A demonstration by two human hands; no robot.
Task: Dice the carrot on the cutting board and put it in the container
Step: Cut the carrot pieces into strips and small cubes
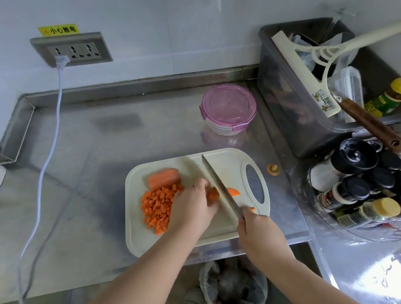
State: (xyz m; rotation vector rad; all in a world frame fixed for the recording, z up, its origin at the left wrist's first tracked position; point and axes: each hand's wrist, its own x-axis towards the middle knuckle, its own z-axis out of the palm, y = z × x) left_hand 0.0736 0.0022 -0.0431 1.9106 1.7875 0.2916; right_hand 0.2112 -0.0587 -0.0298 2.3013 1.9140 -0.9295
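So the left hand (194, 201) has its fingers curled onto a short orange carrot stub (213, 194) on the cream plastic cutting board (226, 162). The right hand (258, 231) is wrapped round the steel knife (218, 184), blade right against the stub. Small orange carrot cubes (159, 205) are piled beside a bigger carrot chunk (164, 178). The round clear container with pink lid (227, 107) sits behind the board. The yellow sticker (58, 29) reads 小心触电.

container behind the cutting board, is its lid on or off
On: the pink lid sits flat across the top of the round container.

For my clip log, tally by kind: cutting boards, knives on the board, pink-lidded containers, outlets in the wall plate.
Cutting board: 1
Knife on the board: 1
Pink-lidded container: 1
Wall outlets: 3
Total: 6
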